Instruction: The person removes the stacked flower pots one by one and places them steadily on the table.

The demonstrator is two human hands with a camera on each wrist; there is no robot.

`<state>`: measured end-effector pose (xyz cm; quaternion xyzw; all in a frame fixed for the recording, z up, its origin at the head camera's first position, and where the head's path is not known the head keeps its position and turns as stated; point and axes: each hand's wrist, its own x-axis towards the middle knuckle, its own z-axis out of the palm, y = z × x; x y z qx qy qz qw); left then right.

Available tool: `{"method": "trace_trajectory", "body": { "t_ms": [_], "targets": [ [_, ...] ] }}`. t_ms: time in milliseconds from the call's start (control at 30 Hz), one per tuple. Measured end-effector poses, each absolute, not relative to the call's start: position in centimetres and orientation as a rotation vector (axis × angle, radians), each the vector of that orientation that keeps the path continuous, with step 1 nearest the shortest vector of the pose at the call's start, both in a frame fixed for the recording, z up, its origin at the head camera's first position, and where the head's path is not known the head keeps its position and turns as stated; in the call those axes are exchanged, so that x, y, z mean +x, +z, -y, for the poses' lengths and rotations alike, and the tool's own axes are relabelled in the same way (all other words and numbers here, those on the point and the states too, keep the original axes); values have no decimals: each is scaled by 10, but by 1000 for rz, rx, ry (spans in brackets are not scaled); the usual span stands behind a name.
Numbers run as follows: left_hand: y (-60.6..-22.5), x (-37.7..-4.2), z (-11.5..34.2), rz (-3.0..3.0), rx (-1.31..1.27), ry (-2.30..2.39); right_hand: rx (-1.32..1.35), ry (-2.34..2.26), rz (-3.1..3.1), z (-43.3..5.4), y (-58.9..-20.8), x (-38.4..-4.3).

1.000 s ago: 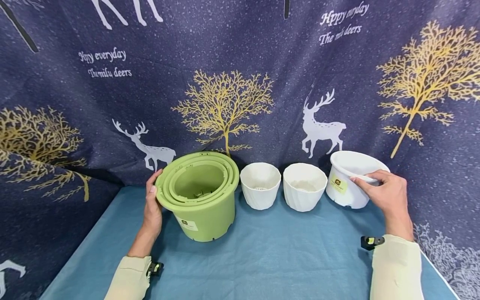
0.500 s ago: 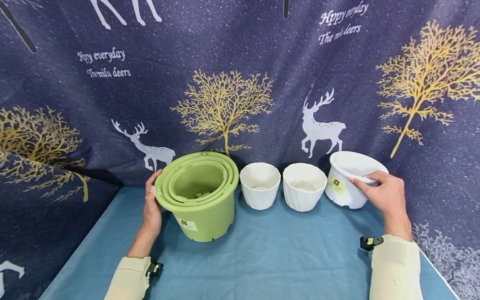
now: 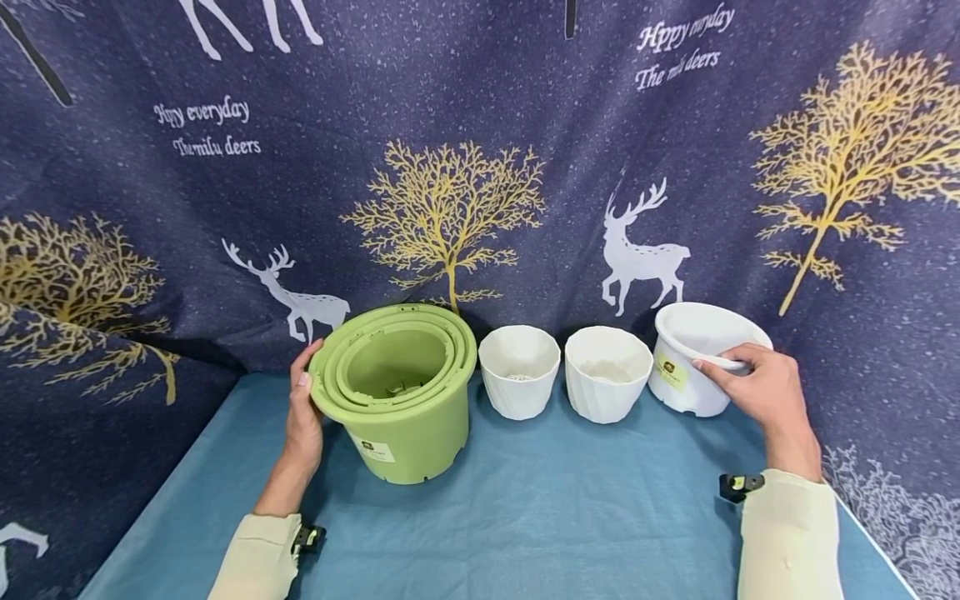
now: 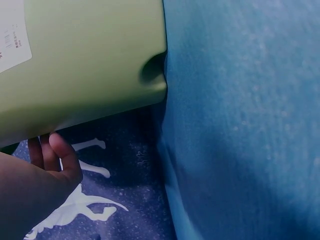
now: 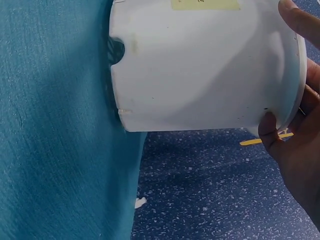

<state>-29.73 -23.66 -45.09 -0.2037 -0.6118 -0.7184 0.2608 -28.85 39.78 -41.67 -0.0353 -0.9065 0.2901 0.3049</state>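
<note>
At the left of the head view stands a green flowerpot (image 3: pixel 420 442) with smaller green pots (image 3: pixel 401 367) nested inside it. My left hand (image 3: pixel 303 417) rests against its left side, fingers and thumb just under the rim. At the right, my right hand (image 3: pixel 768 392) grips the rim of a round white flowerpot (image 3: pixel 693 383), some fingers over the edge and the thumb outside. In the right wrist view the white pot's bottom edge, with a notch (image 5: pixel 116 51), sits at the cloth. A pale label (image 3: pixel 671 371) is on its front.
Between the held pots stand two smaller white fluted pots, the left one (image 3: pixel 521 392) and the right one (image 3: pixel 608 396), side by side. A blue cloth (image 3: pixel 525 517) covers the table. Behind it hangs a dark blue curtain (image 3: pixel 495 100) printed with deer and trees.
The white flowerpot at the right has slid slightly left, nearer the fluted pots, with my right hand on its rim. My left hand and the green pots have stayed put.
</note>
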Motion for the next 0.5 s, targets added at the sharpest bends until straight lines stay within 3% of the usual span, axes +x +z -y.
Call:
{"method": "trace_trajectory", "body": {
  "t_ms": [500],
  "targets": [
    [-454,-299,238,1641,-542,-1971,-85,764,2485,-396,-415,-287]
  ]
}}
